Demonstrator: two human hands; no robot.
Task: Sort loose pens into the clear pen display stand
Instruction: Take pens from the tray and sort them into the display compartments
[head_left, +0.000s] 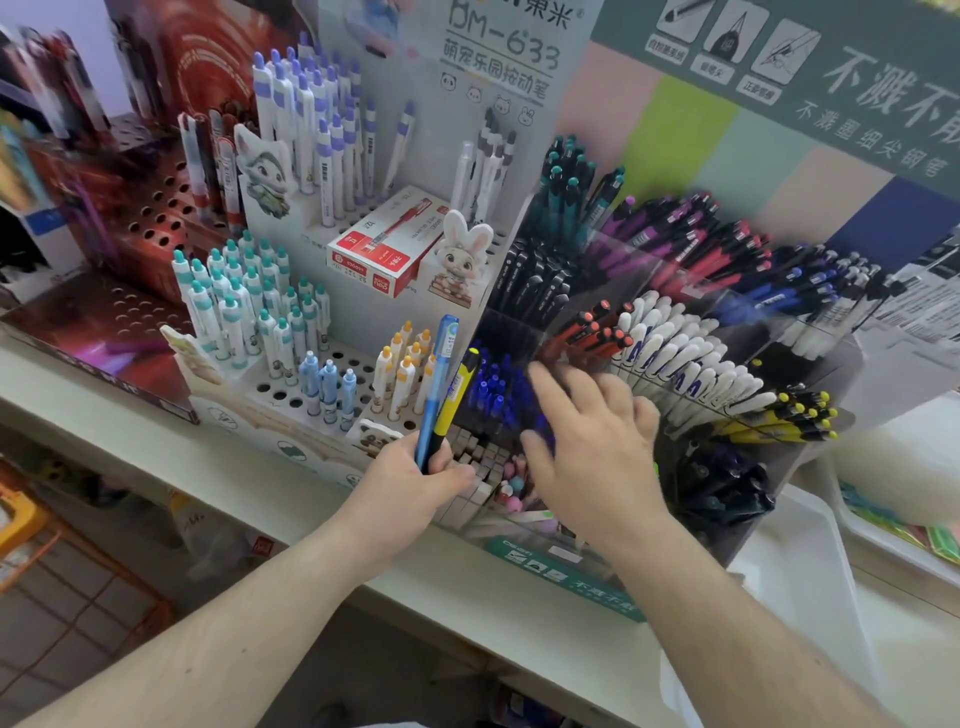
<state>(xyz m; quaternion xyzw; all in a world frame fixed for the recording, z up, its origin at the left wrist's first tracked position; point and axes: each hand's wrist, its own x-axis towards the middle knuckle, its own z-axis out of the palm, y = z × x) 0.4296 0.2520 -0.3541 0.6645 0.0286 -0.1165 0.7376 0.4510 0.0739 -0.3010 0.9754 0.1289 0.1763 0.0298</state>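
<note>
Gripped upright in left hand (415, 480): blue pen (439, 387) and yellow pen (457, 397), at nine o'clock from right hand (592, 441), fingers (550, 384) spread loose over clear pen display stand (810, 467).

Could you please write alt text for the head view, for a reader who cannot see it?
A person's left hand grips a blue pen and a yellow pen upright, while the right hand reaches, fingers spread, over the blue-pen section of a clear pen stand. A white stand of pastel pens sits to the left.
</note>
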